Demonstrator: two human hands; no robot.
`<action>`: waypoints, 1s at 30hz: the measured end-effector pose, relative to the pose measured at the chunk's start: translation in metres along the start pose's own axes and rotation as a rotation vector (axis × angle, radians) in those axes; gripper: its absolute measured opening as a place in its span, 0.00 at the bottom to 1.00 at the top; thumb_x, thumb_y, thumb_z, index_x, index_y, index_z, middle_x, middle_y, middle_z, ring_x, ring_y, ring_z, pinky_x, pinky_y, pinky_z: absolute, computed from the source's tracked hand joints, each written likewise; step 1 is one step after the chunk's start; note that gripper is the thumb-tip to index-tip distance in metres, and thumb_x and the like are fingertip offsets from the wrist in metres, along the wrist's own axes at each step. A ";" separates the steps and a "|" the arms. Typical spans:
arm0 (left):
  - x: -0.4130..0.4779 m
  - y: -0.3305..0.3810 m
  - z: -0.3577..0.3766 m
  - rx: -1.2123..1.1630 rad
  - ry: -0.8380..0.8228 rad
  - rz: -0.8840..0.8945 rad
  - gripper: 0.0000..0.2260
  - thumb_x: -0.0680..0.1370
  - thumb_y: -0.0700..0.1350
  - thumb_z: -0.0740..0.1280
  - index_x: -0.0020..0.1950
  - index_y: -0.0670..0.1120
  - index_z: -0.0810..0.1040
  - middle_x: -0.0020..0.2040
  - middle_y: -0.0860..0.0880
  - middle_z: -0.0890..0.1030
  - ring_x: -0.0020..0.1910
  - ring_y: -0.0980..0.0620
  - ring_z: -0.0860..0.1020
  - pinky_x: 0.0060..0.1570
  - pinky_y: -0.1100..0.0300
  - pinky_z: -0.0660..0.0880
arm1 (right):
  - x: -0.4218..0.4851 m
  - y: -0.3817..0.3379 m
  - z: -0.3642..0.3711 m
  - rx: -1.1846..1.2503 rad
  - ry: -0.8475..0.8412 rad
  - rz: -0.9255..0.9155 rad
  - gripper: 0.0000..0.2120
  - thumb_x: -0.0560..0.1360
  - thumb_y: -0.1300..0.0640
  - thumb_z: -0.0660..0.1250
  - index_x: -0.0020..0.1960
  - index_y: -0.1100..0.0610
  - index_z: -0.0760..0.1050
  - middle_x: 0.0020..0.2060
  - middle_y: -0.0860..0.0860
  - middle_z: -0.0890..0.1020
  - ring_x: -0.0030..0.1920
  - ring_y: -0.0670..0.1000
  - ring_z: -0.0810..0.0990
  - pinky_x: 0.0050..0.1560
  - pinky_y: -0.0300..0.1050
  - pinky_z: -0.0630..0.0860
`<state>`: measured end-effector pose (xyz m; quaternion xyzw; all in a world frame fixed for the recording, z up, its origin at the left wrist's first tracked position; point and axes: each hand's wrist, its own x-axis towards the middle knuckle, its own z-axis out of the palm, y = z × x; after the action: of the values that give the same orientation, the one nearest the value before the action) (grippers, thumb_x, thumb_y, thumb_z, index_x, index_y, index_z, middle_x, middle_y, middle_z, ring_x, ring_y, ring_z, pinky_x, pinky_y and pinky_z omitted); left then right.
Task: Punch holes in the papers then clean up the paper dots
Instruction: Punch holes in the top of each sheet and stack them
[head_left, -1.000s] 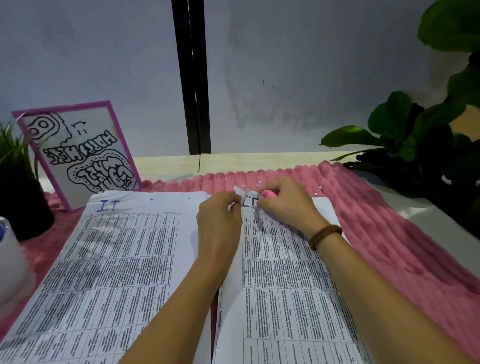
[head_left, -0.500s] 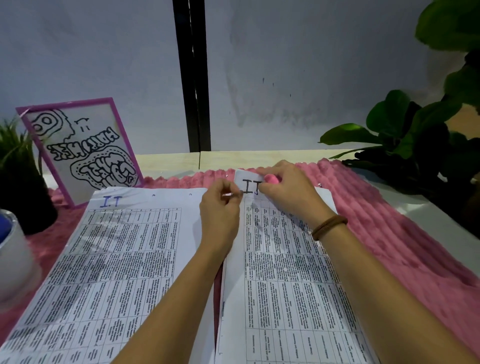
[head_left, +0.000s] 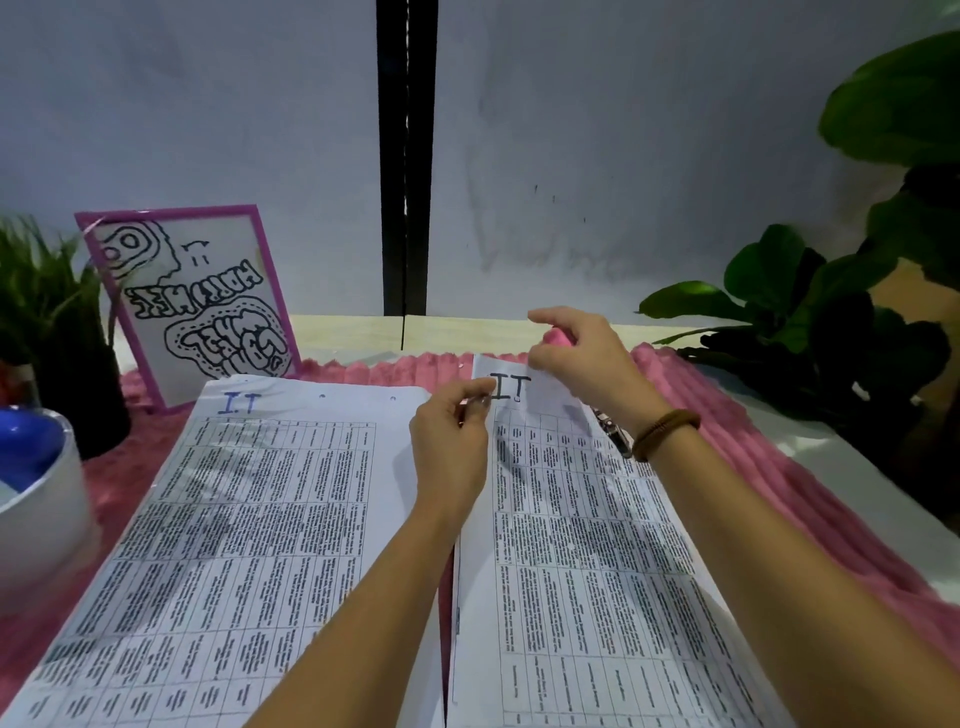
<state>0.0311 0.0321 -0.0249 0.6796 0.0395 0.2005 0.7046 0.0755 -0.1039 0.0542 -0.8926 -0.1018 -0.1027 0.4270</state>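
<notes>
The left hand is pinching the right papers at the far edge; the right hand is gripping a pink punch.

A pale grey wall fills the upper half, split by 1 black vertical strip. Right of the strip the paint carries faint dark smudges. Below the strip runs a pale wooden table top, covered nearer by a pink ribbed cloth. Left of the strip a purple-framed drawing leans back, with a grassy plant further left. Far right of the strip a big-leafed plant stands in shade. The light is soft.
</notes>
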 end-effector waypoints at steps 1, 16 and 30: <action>0.000 0.000 0.000 0.008 -0.001 0.009 0.12 0.79 0.34 0.64 0.52 0.49 0.83 0.47 0.51 0.84 0.41 0.61 0.79 0.48 0.66 0.74 | 0.003 -0.001 0.002 -0.042 -0.026 0.002 0.21 0.74 0.59 0.69 0.67 0.56 0.76 0.51 0.49 0.78 0.43 0.43 0.75 0.48 0.43 0.74; 0.001 -0.001 0.002 0.021 -0.130 -0.019 0.15 0.76 0.33 0.67 0.50 0.54 0.81 0.52 0.55 0.82 0.56 0.54 0.78 0.61 0.57 0.73 | -0.002 0.008 0.007 -0.013 -0.007 0.059 0.19 0.77 0.59 0.66 0.67 0.59 0.75 0.44 0.48 0.80 0.36 0.50 0.76 0.35 0.37 0.75; 0.000 -0.001 0.002 0.096 -0.108 0.116 0.17 0.76 0.36 0.69 0.58 0.56 0.78 0.57 0.60 0.78 0.60 0.60 0.75 0.62 0.55 0.74 | 0.051 0.007 0.019 1.398 0.372 0.057 0.18 0.67 0.66 0.58 0.56 0.61 0.71 0.34 0.54 0.76 0.32 0.52 0.75 0.34 0.44 0.74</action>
<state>0.0319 0.0300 -0.0256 0.7236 -0.0281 0.2020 0.6594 0.1282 -0.0886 0.0513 -0.3807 -0.0460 -0.1526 0.9108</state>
